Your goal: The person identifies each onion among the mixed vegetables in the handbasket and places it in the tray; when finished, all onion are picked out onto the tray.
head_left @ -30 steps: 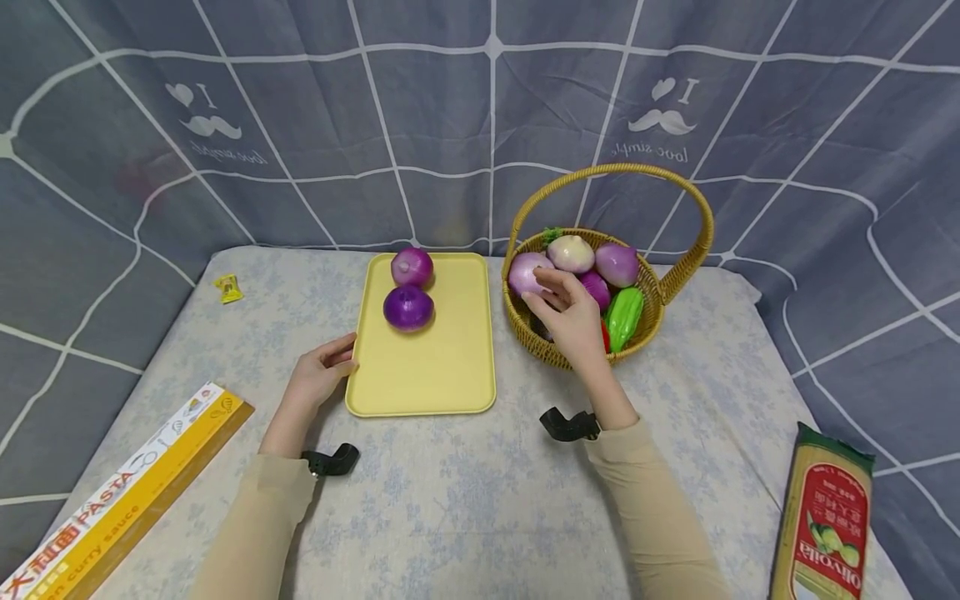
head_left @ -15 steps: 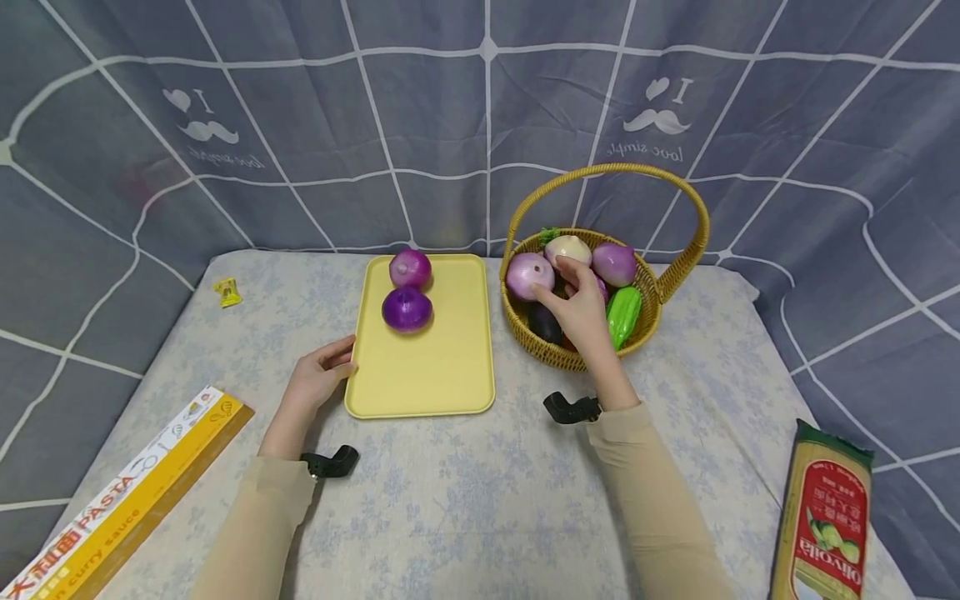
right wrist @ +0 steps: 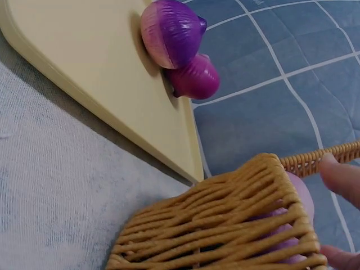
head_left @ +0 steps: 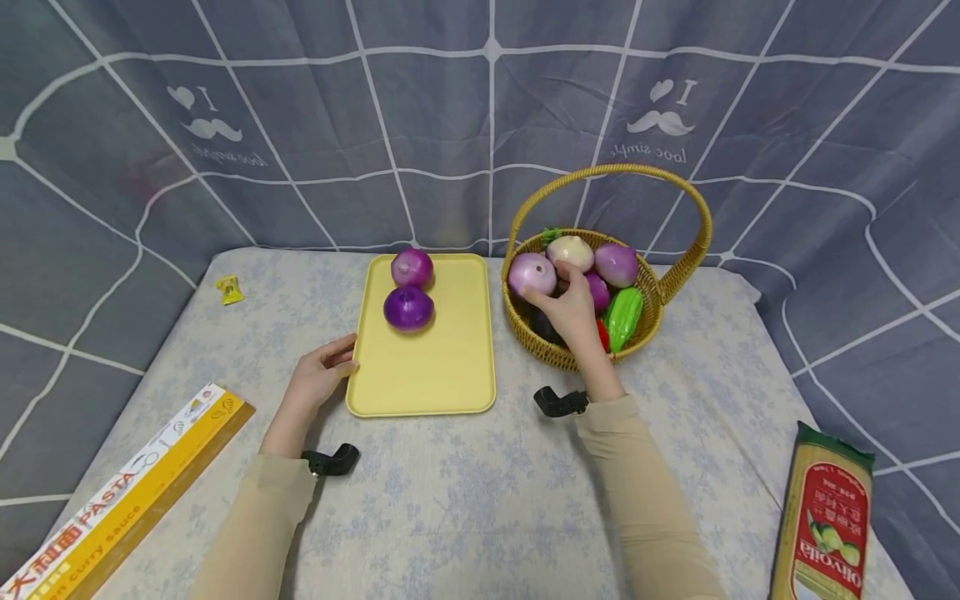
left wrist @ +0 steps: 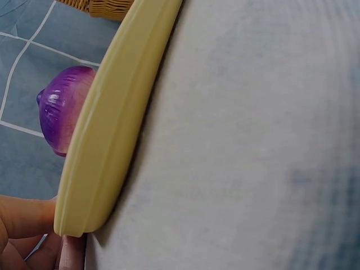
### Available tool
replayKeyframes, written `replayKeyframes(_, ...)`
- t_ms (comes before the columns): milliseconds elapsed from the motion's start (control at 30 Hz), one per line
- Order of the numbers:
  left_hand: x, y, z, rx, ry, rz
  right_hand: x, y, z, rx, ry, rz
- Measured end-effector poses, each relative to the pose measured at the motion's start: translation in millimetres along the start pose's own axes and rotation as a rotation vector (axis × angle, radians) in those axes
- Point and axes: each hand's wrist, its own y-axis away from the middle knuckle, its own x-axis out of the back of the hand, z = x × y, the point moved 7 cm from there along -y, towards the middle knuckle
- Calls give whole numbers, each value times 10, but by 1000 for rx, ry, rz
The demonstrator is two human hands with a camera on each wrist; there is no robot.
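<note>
My left hand (head_left: 318, 372) pinches the left rim of a yellow tray (head_left: 450, 367), with fingers on both sides of the edge in the left wrist view. Two purple onions lie toward the tray's far left: a darker one (head_left: 408, 309) and a pinker one (head_left: 412, 268). Over a wicker basket (head_left: 540, 350), my right hand (head_left: 573, 312) has thumb and fingers spread at the near right side of a pale purple onion (head_left: 531, 273). In the right wrist view a gap shows between thumb and onion; finger contact is partly hidden.
The basket also holds a white onion (head_left: 570, 252), more purple onions (head_left: 617, 265) and a green pepper (head_left: 625, 318), under a tall handle (head_left: 611, 169). A pasta box (head_left: 135, 492) lies left, a spaghetti pack (head_left: 825, 517) right, and a yellow wrapped candy (head_left: 229, 289) far left.
My right hand shifts right off the pale onion, then back left to its near right side. The onion stays in the basket. My left hand and the tray stay put.
</note>
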Motion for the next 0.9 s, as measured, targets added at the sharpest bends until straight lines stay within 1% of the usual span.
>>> replayKeyframes(133,-6,-10,-6,11,-5,6,-36,-19,1,-11,-4,5)
replayKeyframes(333,-8,-15,-11,13,-5,10,-69,-52,-8,-24,12,60)
replayKeyframes(567,-18,9,9,8,0,6,-113,-60,20,-65,37,89)
replayKeyframes(700,-23,7,16,12,6,6,-119,-65,14,-69,37,115)
replayKeyframes(900,-4,-3,-3,10,10,6,-133,-63,13,-76,43,130)
